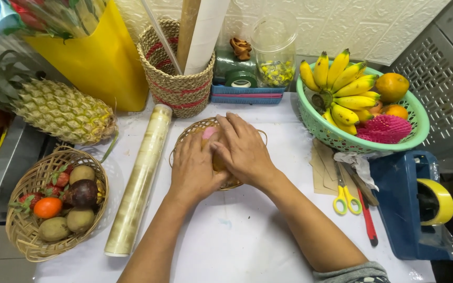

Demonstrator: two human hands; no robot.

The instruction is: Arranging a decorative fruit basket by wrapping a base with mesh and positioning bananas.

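Note:
A small woven basket (192, 132) sits at the middle of the white table. Both my hands rest over it, side by side. My left hand (194, 167) covers the basket's left half. My right hand (243, 149) lies across its right half, fingers pointing up and left. Between them shows a bit of a yellowish fruit (218, 162) with a pink patch (208, 133) at its top. The hands press around this fruit and hide most of it and of the basket's inside.
A roll of clear wrap (140, 178) lies left of the hands. Further left are a wicker basket of mixed fruit (27, 236) and a pineapple (64, 110). A green basket (336, 139) with bananas and oranges, yellow scissors (344, 196) and a blue tape dispenser (415, 209) stand right.

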